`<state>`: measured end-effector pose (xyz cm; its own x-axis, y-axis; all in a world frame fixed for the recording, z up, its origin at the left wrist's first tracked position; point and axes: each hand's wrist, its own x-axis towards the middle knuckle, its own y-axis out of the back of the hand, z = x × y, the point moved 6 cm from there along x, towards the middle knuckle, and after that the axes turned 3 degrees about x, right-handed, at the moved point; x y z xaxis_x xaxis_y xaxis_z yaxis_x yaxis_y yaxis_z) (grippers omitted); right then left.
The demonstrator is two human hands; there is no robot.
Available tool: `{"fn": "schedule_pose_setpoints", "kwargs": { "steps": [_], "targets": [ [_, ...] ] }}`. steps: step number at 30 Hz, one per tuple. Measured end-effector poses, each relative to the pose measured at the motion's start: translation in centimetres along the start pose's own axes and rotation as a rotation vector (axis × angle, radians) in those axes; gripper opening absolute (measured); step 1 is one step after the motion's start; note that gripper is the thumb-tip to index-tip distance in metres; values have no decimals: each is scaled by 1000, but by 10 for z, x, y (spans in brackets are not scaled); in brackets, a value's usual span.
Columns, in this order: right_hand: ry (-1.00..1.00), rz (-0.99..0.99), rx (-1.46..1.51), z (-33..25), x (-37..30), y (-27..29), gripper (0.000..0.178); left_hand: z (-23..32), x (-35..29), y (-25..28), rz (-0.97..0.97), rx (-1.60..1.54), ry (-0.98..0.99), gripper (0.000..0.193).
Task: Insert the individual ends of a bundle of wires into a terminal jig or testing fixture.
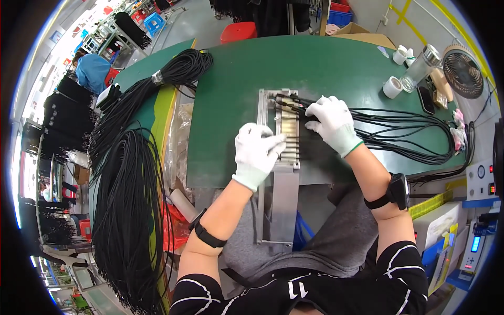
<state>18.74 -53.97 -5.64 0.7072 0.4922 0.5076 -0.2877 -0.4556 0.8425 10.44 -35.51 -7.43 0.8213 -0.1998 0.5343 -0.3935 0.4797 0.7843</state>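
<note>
A metal slotted fixture (259,113) stands upright in the picture on the green table, with a row of pale bars and slots on its right side. Black cables (386,113) run from the fixture's far end, under my right hand, and loop out to the right. My gloved right hand (333,123) has its fingers curled round the cables, just right of the fixture. My gloved left hand (256,152) lies over the fixture's left side. Its thumb and index finger stretch apart to the bars, slightly blurred, with nothing visible between them.
Large bundles of black cable (128,199) hang at the left, with another tied bundle (181,68) beyond. On the right of the green table (231,68) are white tape rolls (392,87), a glass bottle (420,68), a phone (426,100) and a fan (462,72). A red stool (239,32) stands behind.
</note>
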Motion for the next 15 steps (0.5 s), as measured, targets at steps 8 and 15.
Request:
{"fn": "schedule_pose_setpoints", "kwargs": {
  "steps": [8, 15],
  "targets": [
    [-4, -97, 71, -6, 0, 4, 16, -6, -9, 7, 64, -137, 103, 14],
    [123, -125, 292, -16, -1, 12, 19, -33, -13, 10, 319, -282, 343, 17]
  ]
}}
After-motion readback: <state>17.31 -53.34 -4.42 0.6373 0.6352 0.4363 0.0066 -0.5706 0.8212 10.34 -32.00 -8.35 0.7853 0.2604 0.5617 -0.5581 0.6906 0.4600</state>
